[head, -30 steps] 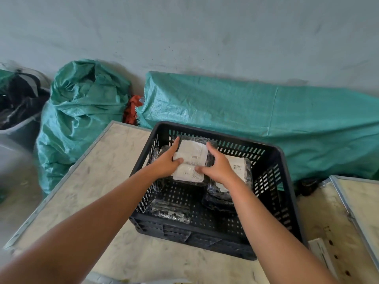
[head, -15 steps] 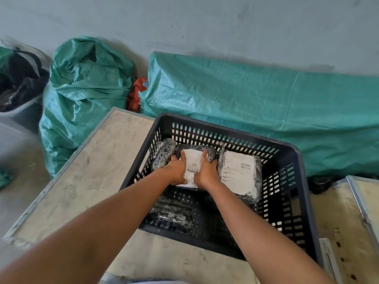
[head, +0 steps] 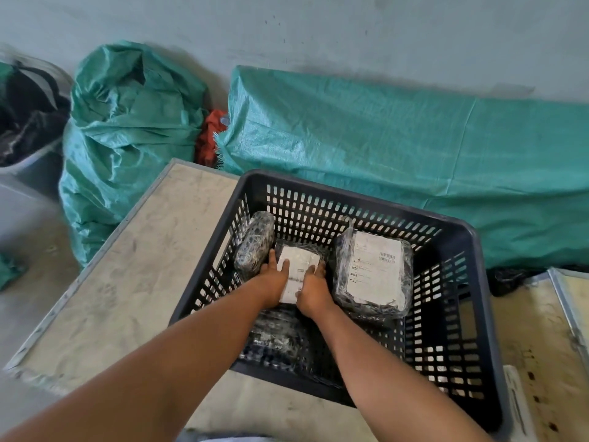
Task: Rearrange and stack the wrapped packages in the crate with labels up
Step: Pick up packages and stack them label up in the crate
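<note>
A black slotted crate point(head: 462, 237) sits on a worn table. Inside, my left hand point(head: 272, 283) and my right hand point(head: 314, 290) both grip a small wrapped package point(head: 299, 263) with its white label facing up, low in the crate's middle. To its right a larger wrapped package point(head: 374, 272) lies label up on top of another. A wrapped package point(head: 255, 244) with no label showing leans against the left wall. Another dark wrapped package point(head: 277, 339) lies near the front wall, partly under my arms.
The table point(head: 127, 288) has a metal-edged rim and bare surface to the left of the crate. Green woven sacks point(head: 127, 122) and a green tarp-covered heap point(head: 398, 145) stand behind. A second table edge point(head: 570, 301) is at the right.
Both hands have lowered the small labelled package deeper into the crate's middle, beside the larger labelled package. The view has shifted closer over the crate.
</note>
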{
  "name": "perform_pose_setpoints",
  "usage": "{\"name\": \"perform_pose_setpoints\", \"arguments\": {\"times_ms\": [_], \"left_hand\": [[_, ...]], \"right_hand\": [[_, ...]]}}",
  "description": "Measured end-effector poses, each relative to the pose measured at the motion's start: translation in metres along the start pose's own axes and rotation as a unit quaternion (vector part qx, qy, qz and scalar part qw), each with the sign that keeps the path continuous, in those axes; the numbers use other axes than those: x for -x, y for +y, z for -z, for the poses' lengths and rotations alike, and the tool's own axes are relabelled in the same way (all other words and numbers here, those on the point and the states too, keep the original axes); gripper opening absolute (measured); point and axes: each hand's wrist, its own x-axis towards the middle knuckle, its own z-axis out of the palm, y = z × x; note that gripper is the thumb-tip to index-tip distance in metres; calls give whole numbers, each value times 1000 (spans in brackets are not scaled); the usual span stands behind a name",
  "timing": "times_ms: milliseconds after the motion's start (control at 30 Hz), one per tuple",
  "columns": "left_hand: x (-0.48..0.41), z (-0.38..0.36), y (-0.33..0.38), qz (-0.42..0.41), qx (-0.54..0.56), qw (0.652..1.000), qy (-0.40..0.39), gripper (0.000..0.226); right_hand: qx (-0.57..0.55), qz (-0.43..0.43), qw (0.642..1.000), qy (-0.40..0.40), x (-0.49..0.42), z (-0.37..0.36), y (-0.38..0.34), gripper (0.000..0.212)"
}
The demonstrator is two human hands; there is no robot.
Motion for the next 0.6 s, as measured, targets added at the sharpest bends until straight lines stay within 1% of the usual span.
{"name": "perform_pose_setpoints", "arguments": {"times_ms": [67,167,300,400,500,600], "left_hand": [[-5,-4,-1,9,23,1000,15,110],[-11,-9,-4,3,48,998,41,114],[-9,-6,-5,-10,16,997,81,109],[-2,10,5,-8,7,997,76,101],[18,37,12,-36,59,992,102,89],[48,66,9,-77,149,970,177,85]], "right_hand": [[-6,7,1000,5,-4,1,0,89],[-4,15,1000,26,-4,-1,1,82],[-18,32,998,57,-2,-6,1,76],[-18,37,998,46,1,-3,2,75],[-50,52,996,42,5,3,1,72],[-91,70,991,72,8,10,-4,66]]}}
